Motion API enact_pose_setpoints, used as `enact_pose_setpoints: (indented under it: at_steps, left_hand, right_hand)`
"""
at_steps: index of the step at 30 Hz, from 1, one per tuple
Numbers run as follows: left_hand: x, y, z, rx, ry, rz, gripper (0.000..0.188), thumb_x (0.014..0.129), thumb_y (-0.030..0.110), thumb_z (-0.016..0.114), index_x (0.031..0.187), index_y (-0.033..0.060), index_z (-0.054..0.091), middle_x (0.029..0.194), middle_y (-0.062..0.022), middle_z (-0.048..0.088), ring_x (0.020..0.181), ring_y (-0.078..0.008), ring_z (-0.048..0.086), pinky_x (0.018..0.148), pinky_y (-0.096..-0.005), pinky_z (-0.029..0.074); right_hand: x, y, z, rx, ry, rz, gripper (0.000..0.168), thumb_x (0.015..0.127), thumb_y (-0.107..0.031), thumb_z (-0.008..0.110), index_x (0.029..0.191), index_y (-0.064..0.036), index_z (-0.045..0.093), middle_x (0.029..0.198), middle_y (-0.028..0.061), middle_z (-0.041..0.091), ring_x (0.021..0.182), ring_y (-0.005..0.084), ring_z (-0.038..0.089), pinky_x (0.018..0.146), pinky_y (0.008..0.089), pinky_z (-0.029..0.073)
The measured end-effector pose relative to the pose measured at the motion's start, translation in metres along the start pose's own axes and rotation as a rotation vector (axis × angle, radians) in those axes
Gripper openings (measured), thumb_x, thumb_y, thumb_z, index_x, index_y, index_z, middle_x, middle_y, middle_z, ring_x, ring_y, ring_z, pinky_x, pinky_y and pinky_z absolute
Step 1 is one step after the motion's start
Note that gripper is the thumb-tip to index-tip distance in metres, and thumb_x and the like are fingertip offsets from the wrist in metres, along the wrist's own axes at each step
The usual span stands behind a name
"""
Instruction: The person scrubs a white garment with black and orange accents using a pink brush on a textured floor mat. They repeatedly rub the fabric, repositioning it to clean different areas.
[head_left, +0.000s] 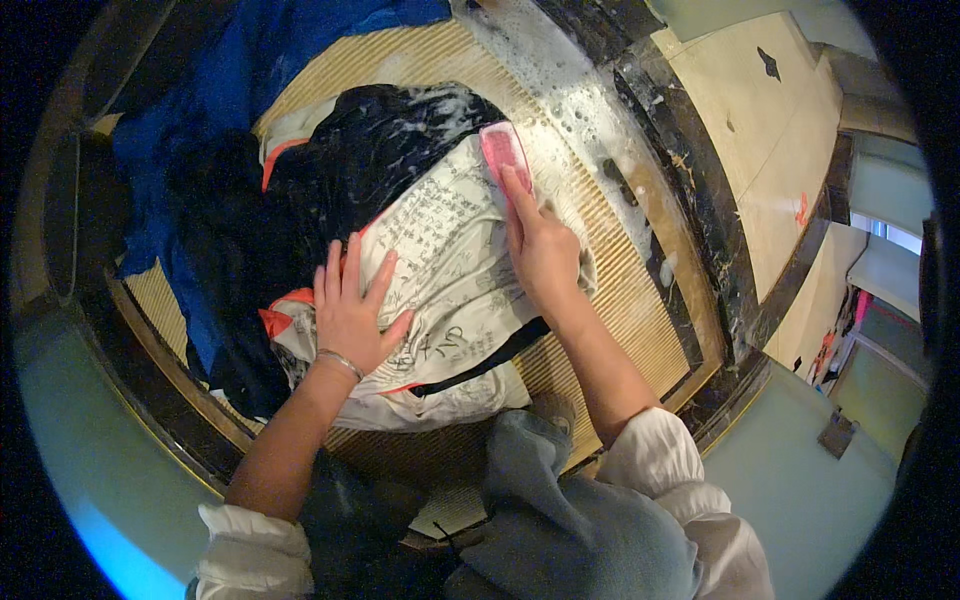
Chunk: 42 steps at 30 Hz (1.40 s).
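Note:
A white and black garment with orange-red trim (442, 225) lies spread on a ribbed tan floor, its white part covered in handwriting and its dark part streaked with suds. My left hand (356, 304) rests flat on the white cloth near the trim, fingers spread, a bracelet at the wrist. In my right hand (546, 251) is a pink scrubbing brush (504, 150), index finger along its back, lying over the upper right edge of the white cloth. Its bristles are hidden.
Dark and blue cloth (202, 97) lies heaped at the left. Soapy water (577, 105) covers the floor at upper right, beside a dark marble edge (697, 157). Glass panels (772, 480) stand at both sides. My knees are close below the garment.

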<state>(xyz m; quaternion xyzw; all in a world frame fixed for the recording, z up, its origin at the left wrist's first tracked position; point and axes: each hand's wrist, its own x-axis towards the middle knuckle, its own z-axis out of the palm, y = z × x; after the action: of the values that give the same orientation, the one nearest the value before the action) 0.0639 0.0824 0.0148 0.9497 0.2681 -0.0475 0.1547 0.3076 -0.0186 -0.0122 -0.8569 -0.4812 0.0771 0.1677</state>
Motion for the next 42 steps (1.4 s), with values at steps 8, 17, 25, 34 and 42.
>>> enact_pose_setpoints:
  at_steps: [8,17,25,34,42]
  left_hand:
    - [-0.025,0.022,0.022,0.026,-0.024,-0.188,0.073,0.079,0.044,0.062,0.145,0.0237,0.038,0.151,-0.0332,0.009,0.138,-0.0533,0.010,0.110,-0.0603,0.014]
    - [-0.025,0.021,0.027,0.041,-0.030,-0.186,0.075,0.076,0.041,0.064,0.144,0.0206,0.038,0.151,-0.0349,0.007,0.138,-0.0541,0.010,0.110,-0.0624,0.013]
    - [-0.021,0.021,0.022,0.013,-0.032,-0.200,0.073,0.076,0.042,0.065,0.142,0.0216,0.042,0.150,-0.0358,0.009,0.138,-0.0547,0.009,0.109,-0.0617,0.014]
    - [-0.017,0.025,0.018,-0.006,-0.028,-0.209,0.072,0.077,0.041,0.063,0.143,0.0211,0.041,0.150,-0.0349,0.010,0.138,-0.0542,0.010,0.108,-0.0628,0.014]
    - [-0.023,0.022,0.019,-0.006,-0.011,-0.210,0.073,0.077,0.043,0.063,0.143,0.0223,0.040,0.151,-0.0340,0.012,0.137,-0.0544,0.013,0.107,-0.0631,0.017]
  right_hand:
    - [-0.040,-0.036,0.021,0.114,-0.346,-0.364,0.057,0.087,-0.013,0.052,0.142,-0.021,0.038,0.062,0.0141,0.060,0.052,0.0270,0.063,0.039,0.0418,0.046]
    - [-0.036,-0.029,0.013,0.071,-0.328,-0.366,0.049,0.088,-0.013,0.050,0.136,-0.013,0.045,0.061,0.0138,0.061,0.049,0.0276,0.062,0.039,0.0425,0.048]
    - [-0.030,-0.023,-0.002,0.015,-0.393,-0.317,0.063,0.077,-0.005,0.058,0.138,-0.015,0.047,0.063,0.0135,0.057,0.054,0.0260,0.062,0.042,0.0387,0.049]
    - [0.007,-0.009,-0.011,0.029,-0.194,-0.035,0.050,0.084,-0.009,0.055,0.133,-0.016,0.051,0.066,0.0141,0.059,0.052,0.0303,0.061,0.048,0.0405,0.050]
    - [0.031,0.009,-0.028,0.063,-0.123,0.035,0.053,0.083,-0.013,0.055,0.135,-0.010,0.044,0.064,0.0149,0.062,0.052,0.0299,0.063,0.047,0.0433,0.050]
